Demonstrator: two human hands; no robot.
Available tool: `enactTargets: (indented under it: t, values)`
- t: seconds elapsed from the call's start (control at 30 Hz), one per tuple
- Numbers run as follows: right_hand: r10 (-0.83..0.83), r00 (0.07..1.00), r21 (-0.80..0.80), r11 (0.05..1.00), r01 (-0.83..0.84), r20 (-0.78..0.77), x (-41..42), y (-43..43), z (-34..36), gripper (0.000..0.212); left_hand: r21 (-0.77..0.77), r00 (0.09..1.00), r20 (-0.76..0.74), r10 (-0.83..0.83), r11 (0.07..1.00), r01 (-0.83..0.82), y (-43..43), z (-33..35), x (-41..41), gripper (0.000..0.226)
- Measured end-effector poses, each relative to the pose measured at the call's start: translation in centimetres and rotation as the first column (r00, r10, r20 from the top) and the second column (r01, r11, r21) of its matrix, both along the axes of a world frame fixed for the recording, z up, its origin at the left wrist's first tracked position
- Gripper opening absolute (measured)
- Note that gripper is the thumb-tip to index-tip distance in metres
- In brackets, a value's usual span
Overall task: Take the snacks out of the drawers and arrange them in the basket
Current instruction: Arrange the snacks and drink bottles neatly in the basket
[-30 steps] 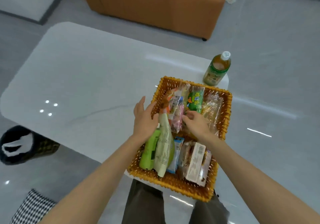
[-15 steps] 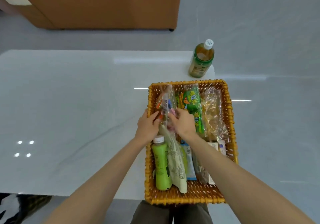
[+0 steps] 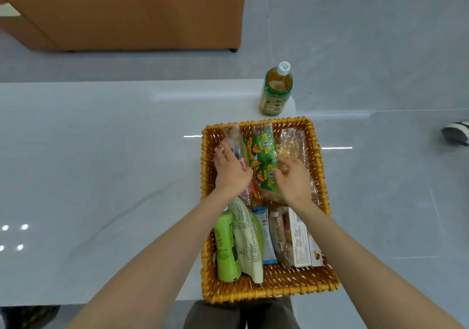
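Note:
An orange wicker basket [image 3: 327,281] stands at the right end of the white table [image 3: 101,176], full of snacks. My left hand [image 3: 232,170] lies with fingers stretched over a clear packet of colourful sweets [image 3: 237,138] in the far left of the basket. My right hand [image 3: 291,178] rests with loosely spread fingers on a clear packet of bread [image 3: 294,140], its thumb against a green printed packet [image 3: 264,153] between the two hands. The near row holds a green bottle [image 3: 227,247], a pale green pouch [image 3: 250,239], a blue stick pack [image 3: 266,234] and a white box [image 3: 302,239].
A bottle of tea [image 3: 275,92] with a white cap stands upright on the table's far right corner, just beyond the basket. An orange upholstered block [image 3: 127,11] sits on the grey floor behind the table. A striped slipper [image 3: 456,133] lies on the floor at right.
My hands have parted. The left moved onto the clear sweets packet at the basket's left; the right crossed the green packet to the bread packet. The view has swung square to the table.

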State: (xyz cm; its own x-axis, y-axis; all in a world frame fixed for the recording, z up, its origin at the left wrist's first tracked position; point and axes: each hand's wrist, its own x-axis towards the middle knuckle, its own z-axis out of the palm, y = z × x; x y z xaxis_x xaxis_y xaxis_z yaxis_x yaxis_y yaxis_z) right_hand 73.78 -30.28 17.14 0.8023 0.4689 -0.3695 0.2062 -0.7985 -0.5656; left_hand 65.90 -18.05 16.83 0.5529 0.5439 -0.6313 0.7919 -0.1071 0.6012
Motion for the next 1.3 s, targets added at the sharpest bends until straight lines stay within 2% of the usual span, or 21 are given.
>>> enactTargets:
  t: [0.1,0.2,0.33,0.37,0.4,0.43,0.5,0.53,0.57,0.63,0.67,0.87,0.97,1.1,1.17,1.23,1.3]
  values:
    - [0.054,0.997,0.076,0.996,-0.05,-0.055,-0.8,0.8,0.2,0.04,-0.033,0.999,0.046,-0.016,0.999,0.018,0.4,-0.7,-1.1,0.089]
    - [0.163,0.967,0.142,0.98,-0.137,-0.197,-2.8,1.7,-0.3,0.042,-0.045,0.999,0.05,-0.022,0.999,0.024,1.1,-1.2,-2.0,0.076]
    - [0.203,0.921,0.149,0.976,-0.161,-0.333,-1.6,1.6,0.4,0.043,-0.132,0.995,0.094,-0.026,0.99,0.038,2.4,-1.5,-2.0,0.077]
    - [0.201,0.931,0.159,0.975,-0.158,-0.306,-1.0,1.2,1.1,0.041,-0.159,0.996,0.087,-0.011,0.987,0.025,2.4,-1.2,-1.9,0.078]
    - [0.167,0.964,0.166,0.977,-0.134,-0.208,-0.3,0.6,1.8,0.038,-0.166,0.996,0.083,0.009,0.986,0.005,2.3,-1.0,-1.6,0.079]
    - [0.09,0.994,0.17,0.982,-0.079,-0.059,0.4,-0.1,2.2,0.036,-0.15,0.997,0.074,0.032,0.988,-0.02,2.1,-0.7,-1.4,0.08]
    - [-0.097,0.977,0.186,0.981,0.062,0.19,1.6,-1.5,2.3,0.038,-0.124,0.994,0.054,0.096,0.988,-0.089,1.6,-0.3,-0.7,0.083]
    - [-0.161,0.967,0.179,0.976,0.125,0.198,2.2,-2.0,2.0,0.041,-0.125,0.992,0.038,0.124,0.985,-0.119,1.3,-0.2,-0.4,0.085]
    - [-0.191,0.971,0.154,0.974,0.169,0.141,2.6,-2.3,1.6,0.044,-0.128,0.991,0.012,0.137,0.983,-0.134,1.1,0.0,-0.2,0.086]
    - [-0.14,0.99,0.108,0.984,0.142,-0.02,2.8,-2.1,0.6,0.046,-0.112,0.991,-0.006,0.13,0.985,-0.13,0.8,-0.3,0.0,0.083]
    - [-0.089,0.995,0.095,0.991,0.094,-0.052,2.4,-2.0,0.1,0.048,-0.09,0.993,0.013,0.116,0.989,-0.114,0.7,-0.6,-0.1,0.08]
    - [0.003,0.998,0.074,0.997,-0.008,0.062,0.3,-2.0,-1.2,0.056,-0.038,0.99,0.138,-0.001,0.999,0.007,1.9,-1.8,-1.5,0.075]
    - [0.088,0.996,0.108,0.99,-0.09,0.018,-0.2,-2.3,-1.6,0.057,-0.034,0.986,0.169,0.013,0.999,-0.007,2.0,-2.1,-2.0,0.074]
    - [0.082,0.991,-0.025,0.996,-0.086,-0.107,2.3,-2.5,-2.4,0.057,-0.067,0.966,0.253,-0.058,0.995,0.077,2.3,-1.1,-1.2,0.083]
    - [0.107,0.984,-0.039,0.993,-0.114,-0.141,2.9,-2.4,-1.8,0.057,-0.096,0.97,0.236,-0.06,0.992,0.085,2.5,-0.9,-0.9,0.083]
    - [0.094,0.989,0.01,0.996,-0.093,-0.113,2.7,-2.7,-0.7,0.054,-0.132,0.978,0.206,-0.02,0.99,0.048,2.2,-0.3,-1.1,0.081]
    - [-0.008,1.0,0.094,0.996,0.009,-0.007,2.0,-3.5,0.8,0.042,-0.12,0.98,0.195,0.025,0.993,-0.002,1.5,0.6,-1.8,0.075]
